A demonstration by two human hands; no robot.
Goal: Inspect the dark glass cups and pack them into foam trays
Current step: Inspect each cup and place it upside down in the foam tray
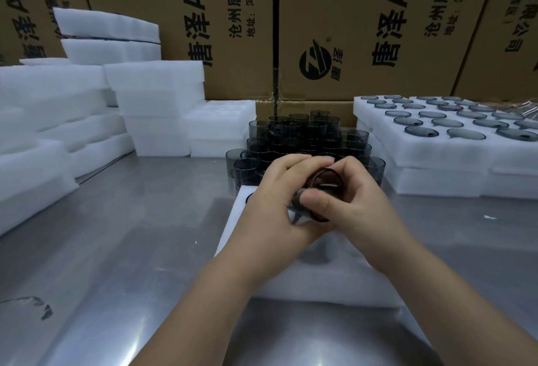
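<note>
The steel table (131, 249) gives me bare room on my left, between the foam tray (334, 281) lying in front of me and the foam stacks (157, 103) along the left edge. On my right there is only a narrower strip of steel before the filled tray (436, 150), which sits on more foam toward the right edge. Just beyond my tray's far edge stands the pile of cups (294, 138), stacked in tiers. Cardboard boxes (364, 30) wall off the back.

My left hand (270, 208) and right hand (358, 205) meet over the far half of my tray, both curled closely round one dark glass cup (323, 188). My right thumb (316, 201) presses its near side, and my left fingers (302, 160) wrap over the top. The cup is tipped, with its rim showing between my hands. I cannot tell whether it touches the foam beneath.
</note>
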